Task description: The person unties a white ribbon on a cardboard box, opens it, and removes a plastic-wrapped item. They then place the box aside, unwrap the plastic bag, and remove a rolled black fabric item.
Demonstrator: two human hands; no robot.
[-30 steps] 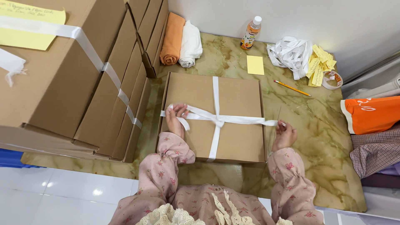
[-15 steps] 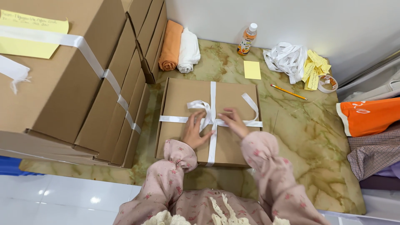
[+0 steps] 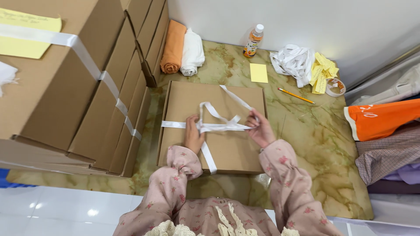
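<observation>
From my feed, the flat cardboard box (image 3: 227, 144) lay on the marbled floor (image 3: 306, 144), its left edge close beside the stack of taped cartons (image 3: 87, 87) and its top edge just short of the rolled orange cloth (image 3: 172, 47) and white cloth (image 3: 192, 53). To its right the floor lay open as far as the folded clothes (image 3: 385, 126). The white ribbon (image 3: 218, 126) crossed the lid, pulled up in loops at the centre. The left hand (image 3: 193, 134) pressed on the crossing, fingers curled over the ribbon. The right hand (image 3: 260, 130) pinched a ribbon strand near the box's right edge, holding it taut. Beyond the far edge lay a yellow note (image 3: 258, 73), a pencil (image 3: 295, 95), a bottle (image 3: 253, 41) against the wall, a ribbon heap (image 3: 291, 61) and a tape roll (image 3: 335, 87).
</observation>
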